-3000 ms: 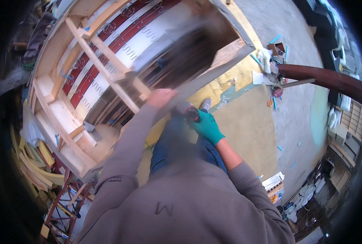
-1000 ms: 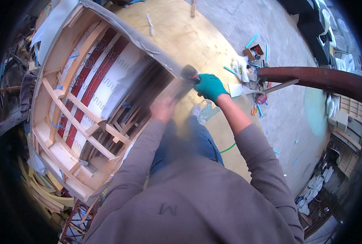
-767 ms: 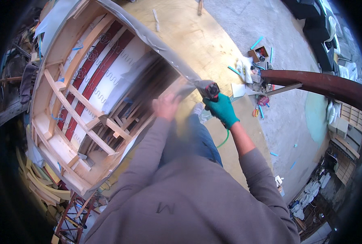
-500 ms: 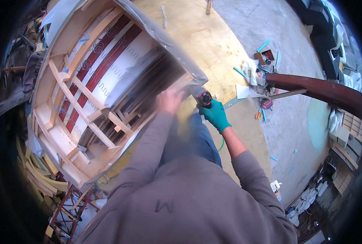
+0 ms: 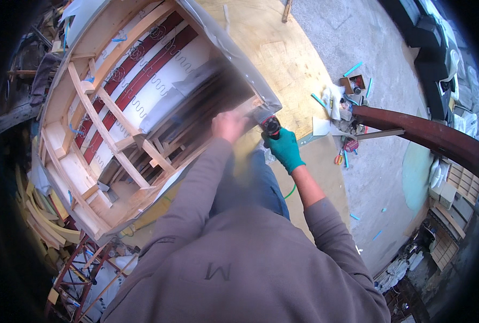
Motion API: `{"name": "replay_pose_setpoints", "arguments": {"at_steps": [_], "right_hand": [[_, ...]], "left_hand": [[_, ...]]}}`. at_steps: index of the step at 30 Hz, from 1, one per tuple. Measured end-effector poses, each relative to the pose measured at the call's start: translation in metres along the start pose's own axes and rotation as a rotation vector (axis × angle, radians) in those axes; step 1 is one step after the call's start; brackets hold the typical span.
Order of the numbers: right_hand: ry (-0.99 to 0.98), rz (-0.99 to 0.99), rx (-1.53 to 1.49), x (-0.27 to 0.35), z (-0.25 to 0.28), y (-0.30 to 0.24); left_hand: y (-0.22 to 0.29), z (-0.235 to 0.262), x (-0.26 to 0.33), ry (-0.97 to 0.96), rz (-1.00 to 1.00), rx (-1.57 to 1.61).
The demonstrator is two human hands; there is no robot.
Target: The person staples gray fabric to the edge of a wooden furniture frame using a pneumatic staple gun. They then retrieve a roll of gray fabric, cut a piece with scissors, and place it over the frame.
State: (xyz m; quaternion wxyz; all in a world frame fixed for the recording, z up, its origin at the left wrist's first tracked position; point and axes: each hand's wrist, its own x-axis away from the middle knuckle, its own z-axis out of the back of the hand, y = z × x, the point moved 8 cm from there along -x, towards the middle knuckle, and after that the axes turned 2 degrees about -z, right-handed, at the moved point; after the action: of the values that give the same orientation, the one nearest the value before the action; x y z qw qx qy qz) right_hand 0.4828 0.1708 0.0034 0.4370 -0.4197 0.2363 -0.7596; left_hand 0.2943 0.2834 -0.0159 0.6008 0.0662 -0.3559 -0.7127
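Note:
A large wooden sofa frame (image 5: 97, 113), with zigzag springs (image 5: 158, 86) and dark red straps inside, lies tilted at my left. Grey covering fabric (image 5: 234, 54) wraps its near right edge. My right hand (image 5: 284, 149), in a green glove, is closed around a dark and red staple gun (image 5: 270, 126), its nose against the corner of the frame. My bare left hand (image 5: 229, 126) is at the frame's edge beside that corner. Blur smears its fingers, so I cannot make out whether they grip the fabric.
A yellowish board (image 5: 277, 54) lies on the grey floor beyond the frame. To the right are a red-brown curved beam (image 5: 422, 126), a small open box (image 5: 353, 85), scissors (image 5: 339, 157) and scattered turquoise strips. A green hose (image 5: 291, 191) runs by my leg. Curved foam offcuts (image 5: 51, 220) lie at lower left.
The view has shifted slightly, moving the frame a little to the right in the picture. The staple gun stays at the corner, and my left hand remains beside it.

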Motion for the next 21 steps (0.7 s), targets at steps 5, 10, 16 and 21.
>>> {"name": "replay_pose_setpoints", "arguments": {"at_steps": [5, 10, 16, 21], "right_hand": [[0.022, 0.111, -0.033, 0.008, -0.005, -0.023], [0.005, 0.037, 0.144, 0.006, -0.002, -0.031], [-0.057, 0.061, 0.210, 0.014, -0.006, -0.044], [-0.075, -0.034, 0.198, 0.017, -0.014, -0.025]], "left_hand": [[0.003, -0.002, -0.004, 0.016, -0.096, -0.054], [0.000, 0.013, 0.025, 0.047, -0.168, 0.038], [-0.050, 0.034, 0.090, -0.063, -0.101, 0.032], [-0.082, 0.029, 0.093, -0.050, 0.100, 0.378]]}}
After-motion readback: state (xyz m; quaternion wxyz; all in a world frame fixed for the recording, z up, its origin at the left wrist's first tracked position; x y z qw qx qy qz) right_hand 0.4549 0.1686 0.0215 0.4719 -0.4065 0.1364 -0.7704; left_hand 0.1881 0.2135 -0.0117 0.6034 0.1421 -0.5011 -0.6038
